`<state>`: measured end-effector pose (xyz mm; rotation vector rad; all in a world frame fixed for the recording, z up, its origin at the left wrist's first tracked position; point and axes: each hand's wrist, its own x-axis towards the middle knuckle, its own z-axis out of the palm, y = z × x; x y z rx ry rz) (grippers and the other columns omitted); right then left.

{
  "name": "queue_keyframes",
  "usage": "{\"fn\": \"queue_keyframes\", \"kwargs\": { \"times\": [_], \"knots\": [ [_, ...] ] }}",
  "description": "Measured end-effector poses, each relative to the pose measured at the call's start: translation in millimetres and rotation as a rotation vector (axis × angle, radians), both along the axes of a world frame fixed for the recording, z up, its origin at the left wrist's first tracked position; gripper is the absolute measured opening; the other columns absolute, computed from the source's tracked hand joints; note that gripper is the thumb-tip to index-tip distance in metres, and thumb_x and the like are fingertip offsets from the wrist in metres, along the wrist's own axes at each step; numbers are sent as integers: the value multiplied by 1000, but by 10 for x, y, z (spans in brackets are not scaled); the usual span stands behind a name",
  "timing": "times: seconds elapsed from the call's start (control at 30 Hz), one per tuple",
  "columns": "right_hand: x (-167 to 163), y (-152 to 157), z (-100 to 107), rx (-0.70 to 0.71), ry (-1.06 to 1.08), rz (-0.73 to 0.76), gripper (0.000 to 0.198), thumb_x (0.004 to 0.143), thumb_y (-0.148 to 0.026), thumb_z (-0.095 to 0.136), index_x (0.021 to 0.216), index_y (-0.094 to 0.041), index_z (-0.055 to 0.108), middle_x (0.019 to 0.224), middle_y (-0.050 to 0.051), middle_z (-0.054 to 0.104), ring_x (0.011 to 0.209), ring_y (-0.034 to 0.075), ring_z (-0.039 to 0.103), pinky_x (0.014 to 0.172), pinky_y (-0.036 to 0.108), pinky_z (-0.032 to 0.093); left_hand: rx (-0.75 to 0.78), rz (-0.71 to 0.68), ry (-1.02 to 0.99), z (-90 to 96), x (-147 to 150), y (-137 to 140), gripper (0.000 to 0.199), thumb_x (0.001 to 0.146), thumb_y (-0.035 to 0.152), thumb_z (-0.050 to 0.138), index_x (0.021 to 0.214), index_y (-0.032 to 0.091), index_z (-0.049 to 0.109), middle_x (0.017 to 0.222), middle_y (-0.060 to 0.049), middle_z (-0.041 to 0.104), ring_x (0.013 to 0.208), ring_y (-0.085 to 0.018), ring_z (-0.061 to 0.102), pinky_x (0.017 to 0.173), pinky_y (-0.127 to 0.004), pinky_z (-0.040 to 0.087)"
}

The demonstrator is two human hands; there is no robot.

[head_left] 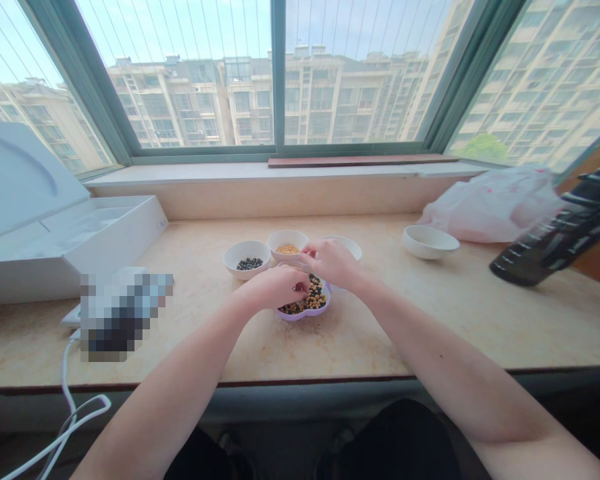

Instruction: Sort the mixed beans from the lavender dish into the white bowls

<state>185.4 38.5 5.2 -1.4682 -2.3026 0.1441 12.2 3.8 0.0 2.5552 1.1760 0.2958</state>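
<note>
A purple-rimmed dish (304, 316) with a scalloped outline holds mixed black and yellow beans (317, 297). Over its left part, my left hand (285, 287) is closed, fingertips bent down at the beans; whatever they pinch is hidden. My right hand (331, 262) reaches across the dish to a white bowl (287, 236) of yellow beans (288, 249). Its thumb and fingers come together at that bowl's right rim, and any bean between them is too small to make out. To the left stands another white bowl (233, 257) with black beans (250, 264).
A white dish (347, 247) sits partly behind my right hand. Farther right are a white bowl (430, 241), a plastic bag (490, 203) and a tilted dark bottle (540, 243). At left are an open white box (115, 233), a blurred-out object (125, 317) and a white cable (66, 380).
</note>
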Motion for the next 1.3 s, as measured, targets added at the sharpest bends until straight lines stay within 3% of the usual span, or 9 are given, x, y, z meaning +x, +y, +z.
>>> {"fn": "queue_keyframes", "kwargs": {
  "times": [0.23, 0.43, 0.53, 0.73, 0.87, 0.97, 1.13, 1.23, 1.3],
  "knots": [
    [-3, 9, -15, -34, 17, 78, 28, 96, -37, 54, 89, -22, 77, 87, 6, 76, 82, 22, 66, 69, 30, 40, -76, 35, -364, 53, -151, 125, 14, 95, 24, 51, 95, 20, 65, 83, 0, 67, 77, -15, 60, 72, -28, 45],
    [-13, -2, -13, -36, 37, 80, 27, 97, -35, 54, 92, -22, 77, 88, 6, 76, 79, 21, 66, 69, 29, 38, -448, 89, -991, 151, -168, 148, 25, 98, 39, 49, 86, 18, 55, 70, 2, 51, 59, -9, 45, 57, -22, 37],
    [-17, -7, -13, -38, 37, 86, 27, 97, -35, 54, 91, -22, 77, 89, 6, 77, 80, 21, 66, 70, 29, 39, -612, 134, -1191, 194, -177, 131, 24, 96, 42, 56, 88, 20, 53, 70, 3, 47, 57, -8, 43, 57, -22, 38],
    [-23, -28, 5, -25, 25, 81, 28, 97, -33, 53, 88, -21, 76, 82, 6, 75, 76, 21, 65, 67, 30, 37, -831, 87, -1379, 214, -205, 140, 23, 98, 38, 54, 84, 20, 51, 67, 5, 45, 52, -8, 41, 57, -22, 41],
    [-24, -21, -11, -18, 44, 81, 25, 96, -32, 56, 87, -20, 77, 81, 5, 75, 74, 19, 64, 67, 29, 37, -897, 144, -1424, 243, -193, 121, 25, 100, 36, 51, 81, 20, 48, 64, 5, 43, 51, -7, 40, 53, -20, 38],
    [-21, -6, -36, -8, 66, 75, 24, 95, -31, 57, 87, -20, 77, 79, 4, 75, 71, 18, 64, 66, 28, 36, -932, 97, -1496, 255, -194, 117, 24, 96, 34, 59, 80, 19, 50, 64, 6, 44, 51, -6, 42, 52, -19, 38],
    [-12, 6, -57, -2, 97, 84, 23, 95, -31, 59, 88, -21, 78, 82, 4, 76, 73, 18, 65, 65, 28, 37, -767, 87, -1520, 259, -248, 165, 20, 87, 30, 68, 80, 17, 55, 64, 6, 46, 50, -5, 41, 51, -18, 34],
    [-10, 9, -54, -11, 94, 85, 23, 95, -31, 59, 89, -21, 78, 82, 4, 76, 74, 18, 65, 66, 28, 38, -447, 225, -1351, 240, -314, 226, 18, 85, 32, 68, 81, 17, 58, 65, 5, 48, 53, -6, 42, 52, -20, 34],
    [-8, 10, -51, -18, 82, 80, 23, 95, -32, 59, 90, -21, 78, 82, 4, 76, 74, 18, 66, 66, 29, 39, -136, 387, -1072, 217, -368, 266, 15, 85, 32, 67, 83, 18, 61, 68, 3, 55, 58, -9, 47, 57, -22, 37]
  ]
}}
